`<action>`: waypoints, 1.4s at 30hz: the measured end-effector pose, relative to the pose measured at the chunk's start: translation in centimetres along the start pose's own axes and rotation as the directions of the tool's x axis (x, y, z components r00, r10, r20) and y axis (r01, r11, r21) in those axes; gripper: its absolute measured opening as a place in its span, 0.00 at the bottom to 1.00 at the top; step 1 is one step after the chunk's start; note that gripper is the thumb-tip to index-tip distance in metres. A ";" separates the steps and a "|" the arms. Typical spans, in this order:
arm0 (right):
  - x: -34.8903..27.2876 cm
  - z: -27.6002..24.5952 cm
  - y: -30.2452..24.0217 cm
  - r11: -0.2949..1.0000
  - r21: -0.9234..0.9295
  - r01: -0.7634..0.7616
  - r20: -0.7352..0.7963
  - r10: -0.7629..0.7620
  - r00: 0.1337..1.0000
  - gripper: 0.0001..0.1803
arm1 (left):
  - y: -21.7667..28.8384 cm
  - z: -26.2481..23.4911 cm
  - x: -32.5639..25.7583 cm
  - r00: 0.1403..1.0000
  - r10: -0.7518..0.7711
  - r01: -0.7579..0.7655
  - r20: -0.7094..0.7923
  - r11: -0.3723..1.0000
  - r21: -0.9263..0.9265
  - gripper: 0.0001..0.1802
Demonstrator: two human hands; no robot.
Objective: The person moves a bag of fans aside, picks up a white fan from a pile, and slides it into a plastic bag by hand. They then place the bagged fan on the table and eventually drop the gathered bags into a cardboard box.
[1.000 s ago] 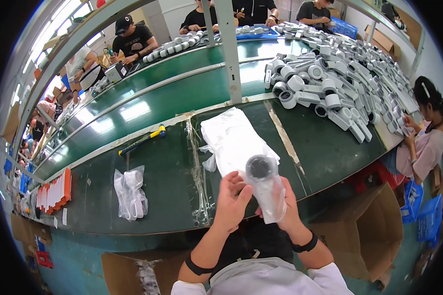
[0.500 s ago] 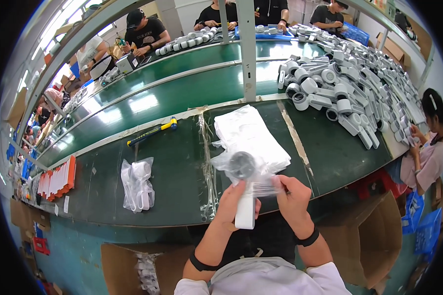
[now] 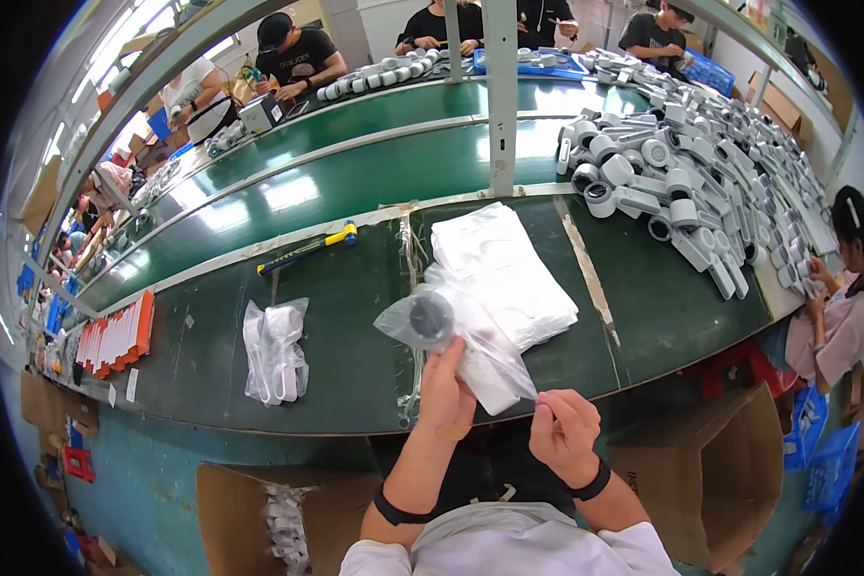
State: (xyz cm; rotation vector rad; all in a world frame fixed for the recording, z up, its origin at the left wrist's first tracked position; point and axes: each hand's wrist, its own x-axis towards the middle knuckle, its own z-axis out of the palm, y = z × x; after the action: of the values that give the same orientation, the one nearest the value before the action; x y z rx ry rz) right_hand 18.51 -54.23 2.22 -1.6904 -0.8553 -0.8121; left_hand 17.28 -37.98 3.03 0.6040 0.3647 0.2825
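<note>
A white handle-shaped device (image 3: 431, 319) with a round, dark-ended head is inside a clear plastic bag (image 3: 494, 360). My left hand (image 3: 444, 392) is closed around it from below, near the head. The handle slants toward my right hand (image 3: 564, 432), which pinches the bag's edge beyond the handle's end. Just behind the held device lies a stack of white plastic bags (image 3: 504, 269), partly covered by it. Farther left, bagged white devices (image 3: 276, 352) rest on the dark green bench (image 3: 355, 336).
A yellow and dark blue hammer (image 3: 307, 249) lies at the back left, orange-edged boxes (image 3: 115, 336) beyond it. A large heap of white devices (image 3: 682, 182) covers the right. A metal post (image 3: 501, 106) rises behind the bags. Cardboard boxes (image 3: 701, 470) stand below. Several people work around.
The device has turned and shifted left, its handle now inside the bag. My right hand has moved down, drawing the bag's edge past the handle's end. The view has shifted slightly.
</note>
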 end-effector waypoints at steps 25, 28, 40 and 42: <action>1.8 3.3 0.5 0.793 0.248 -0.557 0.082 0.556 0.827 0.06 | -0.1 0.3 -1.3 0.976 -0.109 0.042 0.188 0.944 0.328 0.27; 1.4 3.3 0.0 0.714 0.427 -0.555 0.039 0.599 0.800 0.06 | 0.3 0.9 -1.3 0.972 -0.108 0.024 0.210 0.930 0.366 0.27; 0.9 1.9 -1.5 0.976 0.214 -0.049 0.114 0.025 0.993 0.11 | -0.2 0.6 -0.4 0.976 -0.099 0.108 0.195 0.994 -0.032 0.25; 0.8 1.8 -1.4 0.977 0.212 -0.015 0.131 -0.014 0.991 0.11 | 0.1 1.7 -0.8 0.984 -0.055 0.056 0.168 0.998 -0.002 0.25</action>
State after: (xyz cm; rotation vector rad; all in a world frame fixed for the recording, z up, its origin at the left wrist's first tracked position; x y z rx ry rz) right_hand 17.98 -52.05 3.14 -1.5664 -0.9958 -0.5907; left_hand 17.27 -39.03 4.59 0.6051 0.2175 0.1776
